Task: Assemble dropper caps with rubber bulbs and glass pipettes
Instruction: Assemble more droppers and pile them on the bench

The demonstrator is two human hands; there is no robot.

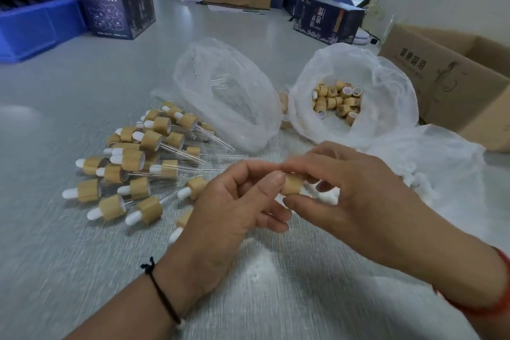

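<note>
Fingertips of both hands meet around one bamboo-coloured cap (293,184), held in the air above the grey table (82,270). On the left hand (234,207) the thumb and forefinger pinch the cap's left end; on the right hand (356,190) the curled forefinger and thumb clamp its right side, with something white, too blurred to name, showing behind those fingers.

Taking the cap as the landmark: left of it and a little beyond lies a loose pile of finished droppers (138,163), white bulbs pointing left and glass pipettes pointing right, the nearest ones just beside the left hand and one partly hidden under it. Beyond the cap, an open clear bag (229,91) holds a few faint glass tubes, hard to make out. Beyond and to the right, a second bag (358,96) holds loose caps (336,102). Farther right a cardboard box (452,80) is cut off by the frame's edge. Bare table lies nearer than the cap, between the forearms.
</note>
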